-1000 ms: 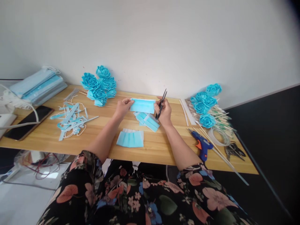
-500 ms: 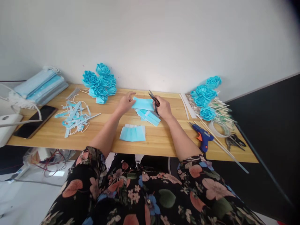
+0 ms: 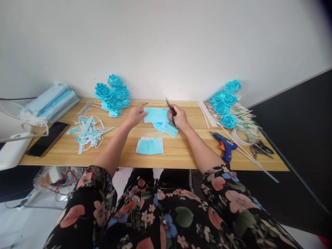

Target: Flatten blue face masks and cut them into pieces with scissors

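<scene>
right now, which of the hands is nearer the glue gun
Right. The right hand, holding scissors, is beyond the glue gun and to its left; the left hand is farther left, by the blue sheet.

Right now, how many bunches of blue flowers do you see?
2. One bunch is to the left of the left hand; the other bunch is at the right, beyond the blue glue gun. Anything behind them would be hidden.

One head-worn view from close behind the wooden table (image 3: pixel 178 152), forward and down toward the wall (image 3: pixel 166 45).
</scene>
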Demonstrator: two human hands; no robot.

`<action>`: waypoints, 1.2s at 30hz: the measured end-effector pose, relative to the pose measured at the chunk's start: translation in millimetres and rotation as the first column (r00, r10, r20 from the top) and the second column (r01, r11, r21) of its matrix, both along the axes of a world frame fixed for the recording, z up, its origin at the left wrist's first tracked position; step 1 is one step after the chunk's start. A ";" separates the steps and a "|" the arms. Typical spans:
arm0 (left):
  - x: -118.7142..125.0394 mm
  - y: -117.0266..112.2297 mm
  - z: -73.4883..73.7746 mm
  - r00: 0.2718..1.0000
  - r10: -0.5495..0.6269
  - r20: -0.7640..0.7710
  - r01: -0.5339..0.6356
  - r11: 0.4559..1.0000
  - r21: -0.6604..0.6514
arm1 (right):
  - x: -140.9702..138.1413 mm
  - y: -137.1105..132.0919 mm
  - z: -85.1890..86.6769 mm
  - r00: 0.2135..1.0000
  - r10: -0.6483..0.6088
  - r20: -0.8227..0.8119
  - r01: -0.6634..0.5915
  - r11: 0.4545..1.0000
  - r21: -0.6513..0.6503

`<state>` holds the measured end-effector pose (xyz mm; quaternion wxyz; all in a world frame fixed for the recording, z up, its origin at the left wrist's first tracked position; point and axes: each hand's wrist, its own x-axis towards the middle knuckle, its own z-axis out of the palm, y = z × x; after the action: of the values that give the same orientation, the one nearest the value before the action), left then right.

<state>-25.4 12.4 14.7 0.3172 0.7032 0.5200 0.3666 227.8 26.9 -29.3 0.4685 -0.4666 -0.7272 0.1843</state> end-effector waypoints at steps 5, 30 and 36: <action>-8.6 -3.9 -7.3 0.986 -0.031 0.165 0.042 0.997 -0.067 | -0.9 -1.4 6.0 0.972 0.065 -0.227 -0.081 0.995 -0.064; -7.7 -9.5 -32.5 0.761 0.165 0.628 0.025 0.959 -0.283 | 2.8 5.5 6.5 0.903 -0.029 -0.430 0.008 0.999 -0.050; -13.7 -27.3 -14.4 0.769 -0.030 0.639 0.293 0.904 -0.311 | 4.0 6.4 14.6 0.790 -0.054 -0.610 -0.023 0.993 -0.117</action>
<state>-39.1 -14.9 0.3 0.6357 0.5077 0.3855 0.4354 231.8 33.3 -14.7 0.6517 -0.4146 -0.5204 0.3641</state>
